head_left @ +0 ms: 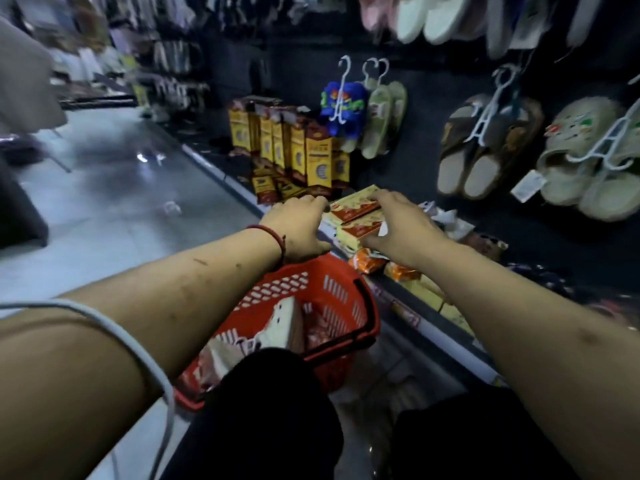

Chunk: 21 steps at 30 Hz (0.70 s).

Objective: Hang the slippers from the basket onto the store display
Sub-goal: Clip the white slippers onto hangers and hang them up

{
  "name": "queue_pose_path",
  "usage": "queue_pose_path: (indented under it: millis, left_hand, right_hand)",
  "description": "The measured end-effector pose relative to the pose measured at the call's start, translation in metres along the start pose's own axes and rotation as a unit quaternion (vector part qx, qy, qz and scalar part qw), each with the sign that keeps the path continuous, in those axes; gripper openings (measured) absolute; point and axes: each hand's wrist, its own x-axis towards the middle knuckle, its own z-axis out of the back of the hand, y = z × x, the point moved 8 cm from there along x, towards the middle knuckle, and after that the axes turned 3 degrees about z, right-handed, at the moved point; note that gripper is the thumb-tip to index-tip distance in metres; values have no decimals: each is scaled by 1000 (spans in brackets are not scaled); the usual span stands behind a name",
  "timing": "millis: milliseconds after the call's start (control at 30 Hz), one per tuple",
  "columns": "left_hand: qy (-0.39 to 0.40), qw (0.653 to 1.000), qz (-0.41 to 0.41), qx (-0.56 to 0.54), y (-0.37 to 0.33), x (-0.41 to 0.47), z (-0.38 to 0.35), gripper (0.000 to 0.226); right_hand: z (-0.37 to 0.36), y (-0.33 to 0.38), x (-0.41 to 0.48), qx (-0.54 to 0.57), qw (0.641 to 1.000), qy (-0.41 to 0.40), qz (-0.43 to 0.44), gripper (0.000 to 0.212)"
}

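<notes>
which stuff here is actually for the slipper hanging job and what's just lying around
For the job: red basket; pale item in it, maybe a slipper; dark display wall; hung slippers on white hangers.

Lying about: upright yellow boxes; flat boxes, held by left hand and right hand; orange packets.

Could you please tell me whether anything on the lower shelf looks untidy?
Yes. The yellow-and-red packs between the left hand and right hand lie flat and skewed, while similar boxes farther along stand upright. Orange packets beside them lie jumbled.
</notes>
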Motion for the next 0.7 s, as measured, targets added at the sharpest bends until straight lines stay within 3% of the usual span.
queue_pose_path:
  millis: [367,700]
  left_hand:
    - [83,988,128,-38,116,-79,-51,74]
    - [174,968,163,-73,186,-93,-160,77]
  right_hand:
    - [-103,72,18,35,986,146,67,88]
    - [-249,76,39,7,951,303,63,96]
